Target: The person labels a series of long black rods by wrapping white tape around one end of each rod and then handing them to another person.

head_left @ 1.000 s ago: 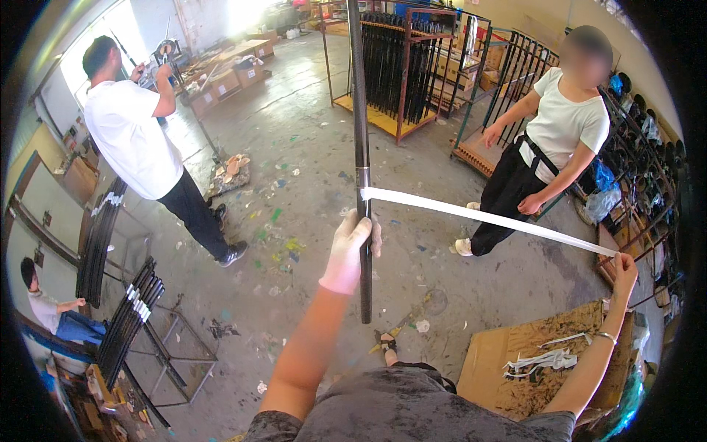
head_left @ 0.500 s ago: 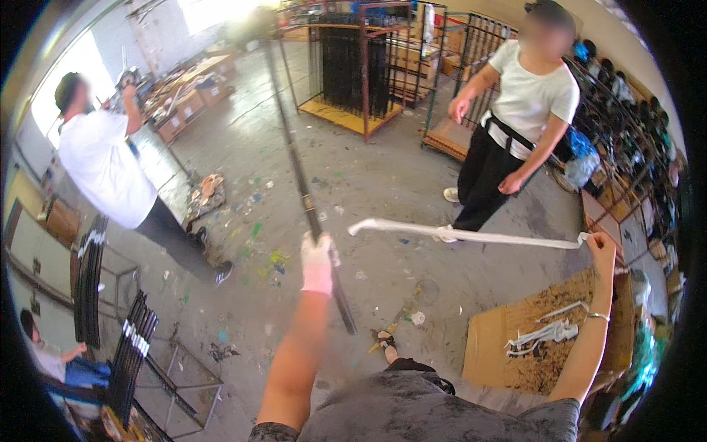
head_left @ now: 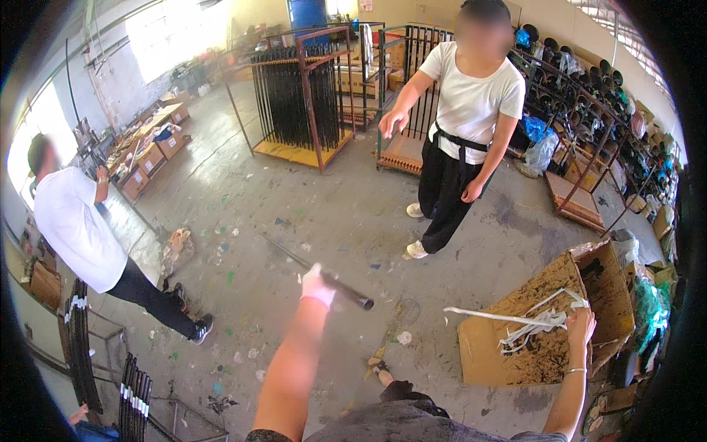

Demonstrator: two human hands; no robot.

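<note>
My left hand, in a pale glove, is closed around a dark, tapered pole. The pole's thick hollow end is near me, and its thin end points away to the left. At the right, my bare right hand is closed on a long white strip, though its fingertips are partly hidden. The strip's free end stretches left over an open cardboard box. On a dark-stained flap of that box lies a tangle of white strips, below the held strip.
In front stands a person in a white shirt, one arm reaching out; another person stands at the left. A rack of black poles is behind. Pole bundles rest on a metal stand at lower left. Loaded shelving lines the right.
The pole has tilted from upright to lying away from me. My right hand has come down towards the box, and the strip, earlier stretched out above it, now hangs over it. My view has shifted.
</note>
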